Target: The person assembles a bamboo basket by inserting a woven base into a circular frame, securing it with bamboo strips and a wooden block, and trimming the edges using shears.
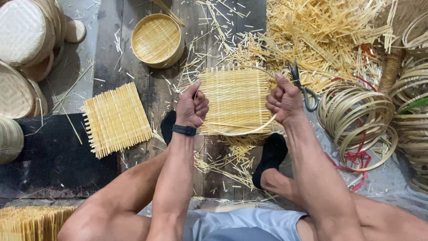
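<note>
Between your feet on the plank floor point(133, 76), you held a woven bamboo mat point(234, 100) bent inside a thin hoop point(249, 130). Your left hand point(191, 107) was a closed fist on its left edge, your right hand point(283, 100) fisted on the right edge and hoop. Scissors point(303, 87) lay just right; a flat square mat point(117, 118) and round basket point(157, 40) lay left.

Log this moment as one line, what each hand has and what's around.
left hand: fist on woven bamboo mat | right hand: fist on mat's bamboo hoop | nearby: scissors, square mat, round tray
</note>
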